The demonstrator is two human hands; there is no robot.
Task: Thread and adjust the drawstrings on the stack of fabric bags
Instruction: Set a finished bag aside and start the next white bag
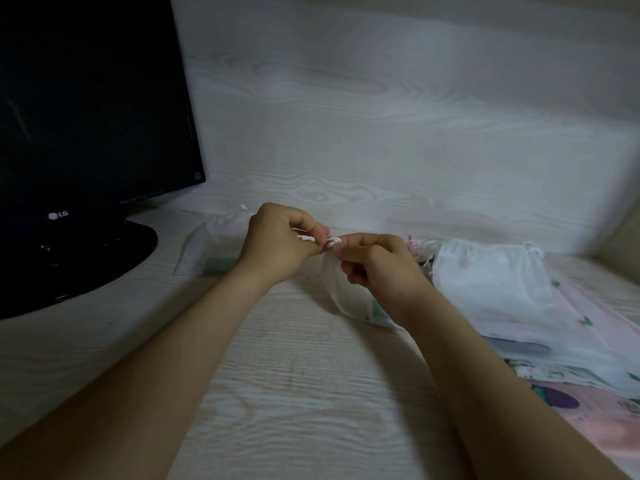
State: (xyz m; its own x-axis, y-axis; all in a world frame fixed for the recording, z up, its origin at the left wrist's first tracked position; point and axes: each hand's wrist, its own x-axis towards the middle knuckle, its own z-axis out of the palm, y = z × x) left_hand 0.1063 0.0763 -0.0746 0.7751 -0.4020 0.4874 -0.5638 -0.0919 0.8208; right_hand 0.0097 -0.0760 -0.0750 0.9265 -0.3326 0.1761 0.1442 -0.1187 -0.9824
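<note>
A pale desk (294, 393) with a whitish wood grain fills the lower part of the view and meets an upright back panel (381, 116) of the same grain. The light is dim and falls unevenly, so the panel's right part is brighter than its left. At the left a dark, switched-off monitor (86, 98) stands on a round black base (104, 258) that rests on the desk. Two bare forearms reach in from the bottom edge and the hands meet above the middle of the desk. The left hand (280, 244) has its fingers curled and pinches a white drawstring (332, 241). The right hand (377, 268), just beside it, pinches a small loop of the same cord at the mouth of a small white bag (337, 289), which hangs under that hand. Whether the bag's lower end touches the desk cannot be told. To the right, on the desk, lies the stack of fabric bags (502, 292), a gathered white one on top and pink and printed ones beneath. Behind the left hand, near the monitor's base, another white gathered bag (221, 228) sits on the desk.
</note>
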